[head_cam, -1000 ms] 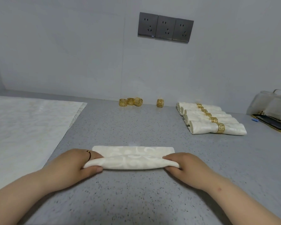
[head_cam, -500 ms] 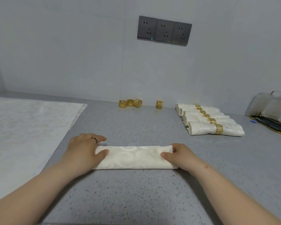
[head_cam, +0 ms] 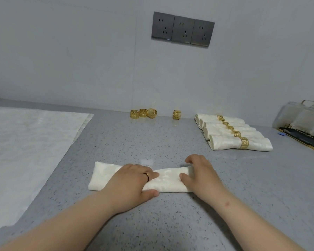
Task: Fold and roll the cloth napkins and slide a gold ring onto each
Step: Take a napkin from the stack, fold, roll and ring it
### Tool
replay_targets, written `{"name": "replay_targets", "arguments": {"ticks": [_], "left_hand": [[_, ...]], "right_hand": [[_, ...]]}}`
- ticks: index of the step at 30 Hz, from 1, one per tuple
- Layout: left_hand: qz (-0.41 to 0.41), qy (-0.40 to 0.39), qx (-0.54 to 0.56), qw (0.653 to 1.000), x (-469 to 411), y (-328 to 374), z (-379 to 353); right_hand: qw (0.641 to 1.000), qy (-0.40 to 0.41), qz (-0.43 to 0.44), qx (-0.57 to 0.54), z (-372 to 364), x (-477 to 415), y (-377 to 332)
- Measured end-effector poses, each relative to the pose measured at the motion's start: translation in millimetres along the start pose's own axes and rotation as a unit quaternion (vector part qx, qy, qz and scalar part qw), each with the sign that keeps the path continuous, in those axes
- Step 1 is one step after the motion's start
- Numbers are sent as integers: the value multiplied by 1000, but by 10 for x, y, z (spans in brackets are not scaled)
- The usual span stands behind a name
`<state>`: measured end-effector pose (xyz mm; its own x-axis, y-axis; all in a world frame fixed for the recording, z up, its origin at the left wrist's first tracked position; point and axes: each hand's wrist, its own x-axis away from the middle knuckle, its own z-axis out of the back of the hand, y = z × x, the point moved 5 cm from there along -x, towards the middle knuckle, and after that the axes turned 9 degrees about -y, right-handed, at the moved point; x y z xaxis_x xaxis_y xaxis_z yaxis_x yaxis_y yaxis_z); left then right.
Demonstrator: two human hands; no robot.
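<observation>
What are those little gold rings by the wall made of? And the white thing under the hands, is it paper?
The gold rings look like metal: they are shiny and stiff, with a cut-out pattern, though gold-coloured plastic can't be ruled out. The white napkin looks like woven cloth, not paper: it has soft rounded folds and a faint, glossy swirl pattern.
</observation>
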<state>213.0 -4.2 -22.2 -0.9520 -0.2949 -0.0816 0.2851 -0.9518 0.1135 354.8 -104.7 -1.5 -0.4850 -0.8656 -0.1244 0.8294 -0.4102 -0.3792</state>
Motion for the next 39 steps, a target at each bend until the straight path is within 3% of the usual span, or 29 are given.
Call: {"name": "replay_targets", "arguments": {"ticks": [1, 3, 6, 11, 18, 23, 31, 39], "left_hand": [[2, -5, 1, 1000, 4, 2, 2], [10, -10, 1, 1000, 5, -3, 9], [11, -10, -1, 1000, 10, -5, 11], [28, -7, 34, 999, 31, 5, 39], [55, 26, 94, 994, 28, -41, 94], [60, 12, 101, 993, -32, -26, 108], [49, -34, 29, 998, -436, 151, 99], [65, 24, -34, 997, -731, 4, 130]], "right_hand": [[997, 43, 68, 17, 31, 49, -38], [978, 44, 189, 78, 48, 158, -177], [952, 9, 254, 173, -12, 222, -200], [978, -99, 165, 79, 53, 127, -158], [981, -146, 42, -122, -1, -156, -66], [979, -168, 14, -111, -65, -246, -77], [995, -65, 56, -50, -55, -197, -115], [995, -44, 37, -85, 91, -465, 118]]}}
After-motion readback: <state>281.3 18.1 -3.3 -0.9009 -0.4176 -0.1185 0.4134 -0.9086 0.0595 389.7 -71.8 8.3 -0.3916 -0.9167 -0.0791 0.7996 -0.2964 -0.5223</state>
